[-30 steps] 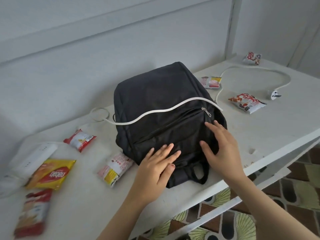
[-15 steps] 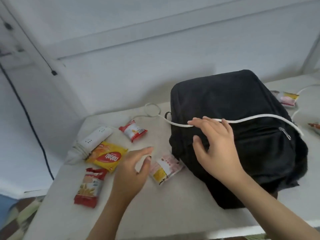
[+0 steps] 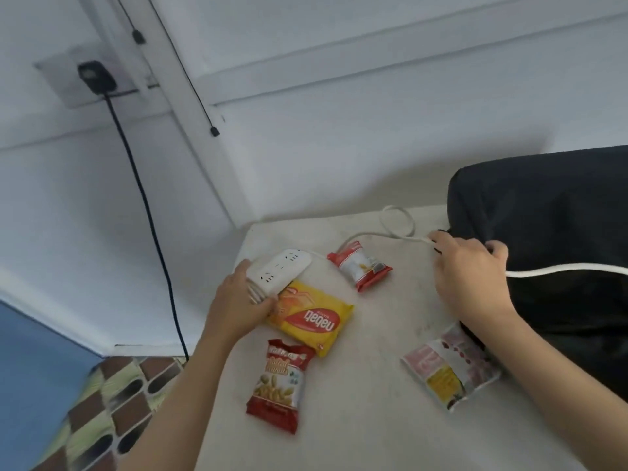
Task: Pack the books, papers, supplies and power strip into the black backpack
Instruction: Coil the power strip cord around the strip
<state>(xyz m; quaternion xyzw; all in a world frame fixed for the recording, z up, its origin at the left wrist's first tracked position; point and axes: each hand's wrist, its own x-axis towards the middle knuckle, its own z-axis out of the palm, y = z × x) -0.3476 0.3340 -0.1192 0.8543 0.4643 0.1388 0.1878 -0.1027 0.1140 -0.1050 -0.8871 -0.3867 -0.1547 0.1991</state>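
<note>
**Task item.** The white power strip [image 3: 283, 270] lies at the far left of the table [image 3: 356, 430], its near end overlapping the yellow nabati wafer pack [image 3: 314, 321].

**Left hand.** The left hand [image 3: 238, 302] grips the strip's near end, fingers wrapped over the far edge and thumb below, with a bundle of folded cord pressed under the palm.

**Right hand.** The right hand [image 3: 470, 278] is closed round the strip's white cord [image 3: 416, 238] at the left edge of the black backpack [image 3: 550, 212]. The cord enters by the fingertips and leaves by the thumb, then runs on across the bag's front. The two hands are well apart.

**Other items.**
- A red-and-white snack packet [image 3: 361, 266] lies between the hands.
- A red peanut packet [image 3: 280, 380] lies near the wafer pack.
- A pink-and-yellow packet [image 3: 448, 372] touches the backpack's lower corner.
- A black cable [image 3: 149, 212] hangs from a wall socket [image 3: 96, 77].
</note>
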